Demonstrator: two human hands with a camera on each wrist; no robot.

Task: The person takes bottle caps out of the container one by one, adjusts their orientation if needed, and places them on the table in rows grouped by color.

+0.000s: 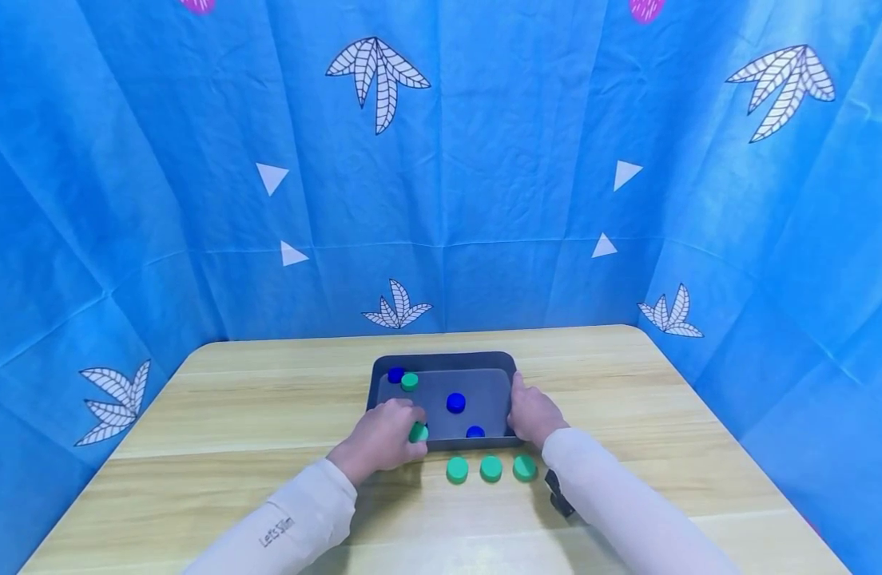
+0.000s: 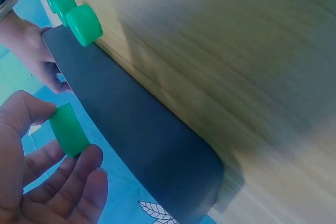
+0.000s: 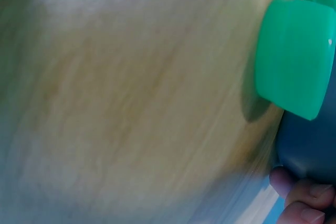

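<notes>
Pale sleeves [image 1: 283, 523] reach over a light wood-grain table [image 1: 254, 415]. Three round green plastic-looking caps [image 1: 490, 469] stand spaced in a row outside the near wall of a shallow, dark-grey rectangular tray [image 1: 484, 393], between six and four o'clock from its centre. At the tray's eight o'clock, the left hand [image 1: 387, 435] pinches one matching green cap [image 1: 418, 432] between thumb and fingers beside the near wall; from those fingertips the row lies toward four o'clock, the tray's floor toward one. The right hand [image 1: 534, 414], at three o'clock, grips the short end, fingers curled. The tray's long axis runs nine to three. Inside, two round blue caps [image 1: 456, 402] sit near centre and at five o'clock; a third blue cap [image 1: 395, 374] and a loose green cap [image 1: 409, 382] neighbour each other at ten. Beyond twelve hangs a leaf-print blue curtain [image 1: 498, 160].
</notes>
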